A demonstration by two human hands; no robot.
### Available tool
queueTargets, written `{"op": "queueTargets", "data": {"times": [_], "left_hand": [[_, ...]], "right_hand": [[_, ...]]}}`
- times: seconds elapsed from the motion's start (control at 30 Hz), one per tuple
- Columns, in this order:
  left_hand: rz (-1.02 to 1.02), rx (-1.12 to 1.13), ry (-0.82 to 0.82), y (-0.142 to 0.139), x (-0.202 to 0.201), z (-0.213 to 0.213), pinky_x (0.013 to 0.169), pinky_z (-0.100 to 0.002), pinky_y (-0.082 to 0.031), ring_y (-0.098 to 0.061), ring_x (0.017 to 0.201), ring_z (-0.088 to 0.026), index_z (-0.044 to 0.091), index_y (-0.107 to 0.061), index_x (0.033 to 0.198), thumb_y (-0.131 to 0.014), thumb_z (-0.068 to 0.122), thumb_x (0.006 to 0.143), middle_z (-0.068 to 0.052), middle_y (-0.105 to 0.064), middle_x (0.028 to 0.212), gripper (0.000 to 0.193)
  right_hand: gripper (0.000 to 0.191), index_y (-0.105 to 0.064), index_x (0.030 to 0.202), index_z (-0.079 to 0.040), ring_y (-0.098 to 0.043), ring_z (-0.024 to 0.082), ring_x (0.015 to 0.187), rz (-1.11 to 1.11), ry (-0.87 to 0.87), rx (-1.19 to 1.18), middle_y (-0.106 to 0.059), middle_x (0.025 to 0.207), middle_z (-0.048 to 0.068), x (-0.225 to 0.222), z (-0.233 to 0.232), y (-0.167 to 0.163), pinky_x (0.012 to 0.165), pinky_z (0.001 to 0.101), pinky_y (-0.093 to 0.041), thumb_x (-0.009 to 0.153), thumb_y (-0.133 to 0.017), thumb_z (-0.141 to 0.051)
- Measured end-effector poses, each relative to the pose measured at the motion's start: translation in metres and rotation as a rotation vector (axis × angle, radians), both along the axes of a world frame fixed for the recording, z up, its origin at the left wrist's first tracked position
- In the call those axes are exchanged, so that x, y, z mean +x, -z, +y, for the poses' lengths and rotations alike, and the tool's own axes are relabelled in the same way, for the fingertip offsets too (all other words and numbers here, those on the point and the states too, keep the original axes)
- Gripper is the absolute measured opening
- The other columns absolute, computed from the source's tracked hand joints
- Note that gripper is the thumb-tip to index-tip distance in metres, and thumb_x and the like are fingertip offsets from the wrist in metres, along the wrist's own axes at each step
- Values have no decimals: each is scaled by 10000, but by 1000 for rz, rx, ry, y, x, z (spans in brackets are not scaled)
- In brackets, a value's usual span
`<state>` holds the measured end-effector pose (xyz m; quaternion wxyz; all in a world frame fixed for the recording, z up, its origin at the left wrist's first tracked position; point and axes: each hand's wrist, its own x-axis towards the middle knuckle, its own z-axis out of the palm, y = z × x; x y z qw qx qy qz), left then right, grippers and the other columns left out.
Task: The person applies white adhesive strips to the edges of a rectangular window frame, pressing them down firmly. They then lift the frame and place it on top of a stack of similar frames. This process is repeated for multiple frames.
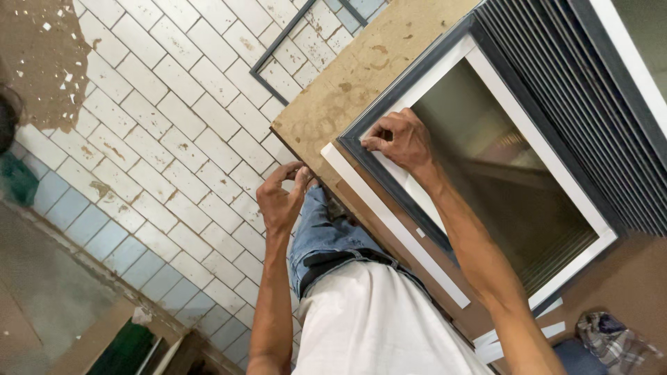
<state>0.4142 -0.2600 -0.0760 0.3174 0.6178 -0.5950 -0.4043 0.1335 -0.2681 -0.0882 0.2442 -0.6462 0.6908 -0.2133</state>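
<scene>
The dark window frame point(486, 160) lies flat on your brown counter point(347, 90), above a white-tiled floor point(160, 125). Your right hand point(399, 139) pinches closed on the white strip point(431, 208) lining the frame's near corner; press it evenly into the groove. Your left hand point(281, 198) curls half-shut by the loose white strip point(389, 222) at the counter edge, gripping nothing I can see.

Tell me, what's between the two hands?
In the head view, the end of a loose white strip and the worktable's edge lie between the left hand and right hand.
</scene>
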Motion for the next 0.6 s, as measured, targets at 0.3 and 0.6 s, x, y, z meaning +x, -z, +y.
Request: {"op": "queueTargets", "data": {"times": [0.3,0.6], "left_hand": [[-32,-358,193,-21,-24,2,738,-325,-578,-751,820,-221,36,-768,1002,-778,113,908,-111,-766,918,122],[-177,-509,475,21,-80,-6,807,-373,-603,-722,1008,-257,73,-760,1090,-790,125,921,-110,-770,1085,180]], "right_hand": [[353,-718,853,-156,-655,265,971,174,195,-135,-711,947,31,32,14,-2,832,411,-547,687,-848,-440],[679,-597,1337,-34,-598,328,1263,-108,374,-269,-626,1345,169,8,241,-20,1065,444,-511,822,-815,-419]]}}
